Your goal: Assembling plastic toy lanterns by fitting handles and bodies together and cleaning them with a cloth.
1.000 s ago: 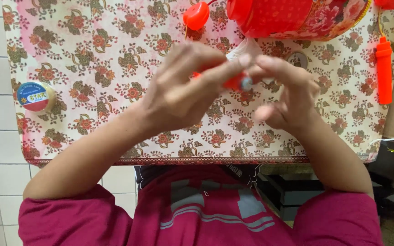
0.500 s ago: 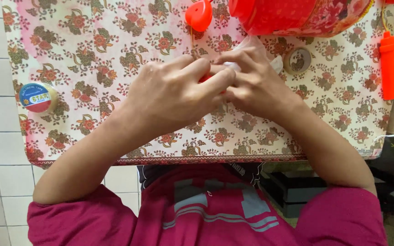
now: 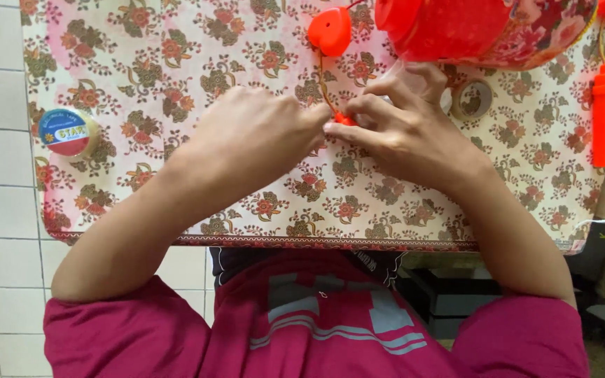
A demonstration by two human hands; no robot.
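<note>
Left hand and right hand meet fingertip to fingertip, both pinched on a small red piece above the floral worktop; tape roll well left

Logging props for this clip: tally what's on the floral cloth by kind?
Tape rolls: 2, blue-labelled, small grey
Red heart piece: 1
Red lantern: 1
Red tube: 1
Small red piece between both hands: 1
Total: 6
</note>
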